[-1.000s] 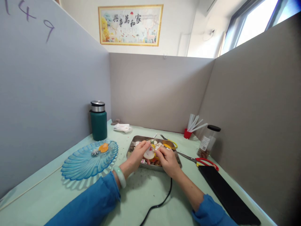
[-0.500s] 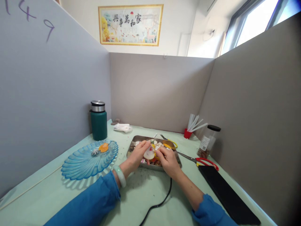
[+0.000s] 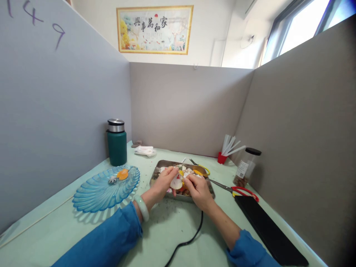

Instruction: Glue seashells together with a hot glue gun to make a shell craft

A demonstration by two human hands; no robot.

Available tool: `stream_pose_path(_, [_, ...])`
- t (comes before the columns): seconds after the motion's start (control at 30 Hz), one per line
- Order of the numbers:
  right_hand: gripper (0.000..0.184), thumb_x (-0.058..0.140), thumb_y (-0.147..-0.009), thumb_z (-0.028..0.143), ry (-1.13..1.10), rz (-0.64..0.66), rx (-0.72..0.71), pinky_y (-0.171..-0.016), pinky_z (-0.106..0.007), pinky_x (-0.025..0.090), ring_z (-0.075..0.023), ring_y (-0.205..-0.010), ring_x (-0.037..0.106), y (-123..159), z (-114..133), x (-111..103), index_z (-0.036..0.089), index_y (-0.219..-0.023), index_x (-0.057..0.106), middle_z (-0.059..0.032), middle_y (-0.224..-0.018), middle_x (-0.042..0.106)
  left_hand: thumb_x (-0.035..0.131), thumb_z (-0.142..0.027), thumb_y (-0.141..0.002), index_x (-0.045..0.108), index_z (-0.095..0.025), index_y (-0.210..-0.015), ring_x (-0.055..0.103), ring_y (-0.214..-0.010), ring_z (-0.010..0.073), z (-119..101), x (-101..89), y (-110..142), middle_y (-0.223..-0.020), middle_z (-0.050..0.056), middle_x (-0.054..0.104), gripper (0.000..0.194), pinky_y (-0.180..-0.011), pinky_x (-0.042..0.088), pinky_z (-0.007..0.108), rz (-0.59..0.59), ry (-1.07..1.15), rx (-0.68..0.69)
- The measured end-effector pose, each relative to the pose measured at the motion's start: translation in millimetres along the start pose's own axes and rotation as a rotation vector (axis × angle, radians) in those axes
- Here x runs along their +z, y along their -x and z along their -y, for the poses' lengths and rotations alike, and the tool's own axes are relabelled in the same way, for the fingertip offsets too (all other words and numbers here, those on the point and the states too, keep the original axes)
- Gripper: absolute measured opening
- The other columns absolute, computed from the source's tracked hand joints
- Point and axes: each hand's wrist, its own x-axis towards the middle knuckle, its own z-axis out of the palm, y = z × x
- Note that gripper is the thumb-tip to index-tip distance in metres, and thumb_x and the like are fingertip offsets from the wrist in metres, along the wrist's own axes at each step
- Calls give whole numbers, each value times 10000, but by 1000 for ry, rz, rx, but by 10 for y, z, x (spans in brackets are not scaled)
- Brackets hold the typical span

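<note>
My left hand is closed, its thumb and fingers pinching a pale, fan-shaped shell. Close on the other side of the shell, my right hand has its fingertips pressed together; what they pinch is too small or hidden to make out. Both hands are above a metal tray heaped with shells, stones and some red and yellow bits. To the left, a blue scalloped glass plate bears an orange shell and a small dark-and-white spiral shell.
Red-handled scissors and a black slab lie at the right. A yellow-handled tool is behind the tray. A jar, a red cup of white sticks and a green bottle stand farther back. A black cable runs in front.
Almost nothing differs. My left fingers have shifted very slightly at the shell; my right hand stays in place.
</note>
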Motion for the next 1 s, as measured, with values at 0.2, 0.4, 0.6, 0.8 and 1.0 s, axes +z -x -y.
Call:
stream_pose_path(0.2, [332,412,-892,322,14,-65,34,-546,-242,316,-112,-541,416,-10,-5,15,187,-591,449,20,-555,451,514,-596,-759,510,-154,-813,563,-515,119,-17,3,16,-659,5,545,445,-357,431,195,-8,65,-26])
stream_pose_path(0.4, [320,422,-887,320,31,-89,54,-551,-237,307,-113,-539,423,-6,-18,28,186,-598,452,23,-550,448,644,-452,-716,499,-170,-899,589,-580,134,-9,-21,40,-708,6,583,367,-405,457,198,69,32,-15])
stream_pose_path(0.6, [320,422,-892,328,45,-79,44,-555,-240,303,-114,-536,425,-2,-21,34,187,-607,454,25,-547,449,621,-462,-733,472,-170,-890,572,-537,127,11,-23,28,-681,0,580,363,-384,448,195,62,-15,1])
stream_pose_path(0.8, [358,389,-914,336,43,-69,57,-556,-239,291,-107,-546,417,-8,-15,38,186,-588,394,25,-562,436,621,-438,-739,466,-172,-890,571,-543,120,36,-28,26,-709,1,582,343,-372,449,184,45,-26,15])
stream_pose_path(1.0, [359,387,-910,326,53,-74,41,-551,-240,279,-103,-536,405,-9,-19,44,187,-579,364,29,-548,414,609,-422,-753,450,-174,-883,571,-546,118,27,-26,29,-702,-7,579,322,-371,449,180,59,-48,28])
